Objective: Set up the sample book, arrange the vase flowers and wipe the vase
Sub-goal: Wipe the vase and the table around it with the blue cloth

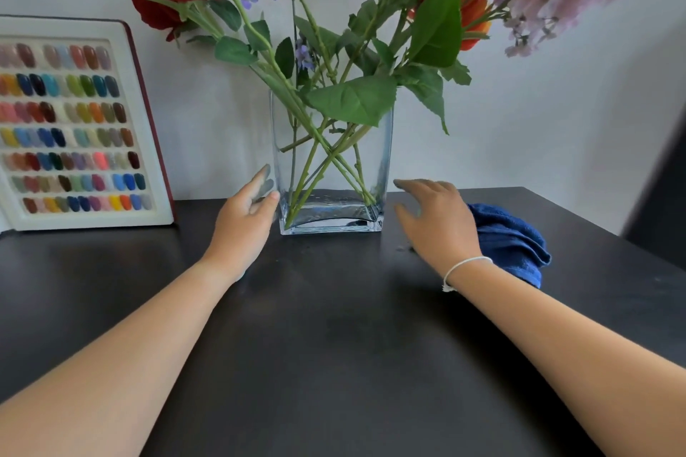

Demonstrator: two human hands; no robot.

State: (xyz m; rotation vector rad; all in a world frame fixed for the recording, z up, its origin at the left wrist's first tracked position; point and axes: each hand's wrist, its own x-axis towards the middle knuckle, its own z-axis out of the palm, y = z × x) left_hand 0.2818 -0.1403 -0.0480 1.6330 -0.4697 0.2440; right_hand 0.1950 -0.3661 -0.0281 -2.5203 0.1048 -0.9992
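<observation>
Two bare hands reach forward over the dark tabletop (334, 345), the largest thing I see, which runs back to a pale wall. On it, at the middle rear, stands the clear rectangular vase (332, 174), upright, with green stems crossing inside. Its flowers (371, 11) spread wide above: a red rose at the left, lilac sprays at the right, an orange bloom between, and small purple blossoms near the centre (the tops run out of my view). At the far left the sample book (79, 126) stands open and leans back against the wall, showing rows of coloured nail swatches in a white frame with a dark red cover edge. A blue cloth (516, 241) lies crumpled on the tabletop to the right of the vase, partly behind my right wrist. My left hand (245, 223) is just beside the vase's lower left edge, fingers (261, 178) apart and blurred; I cannot tell if they touch the glass. My right hand (438, 223) hovers near the vase's right side, fingers spread, holding nothing, with a thin white bracelet (464, 265) on its wrist.
</observation>
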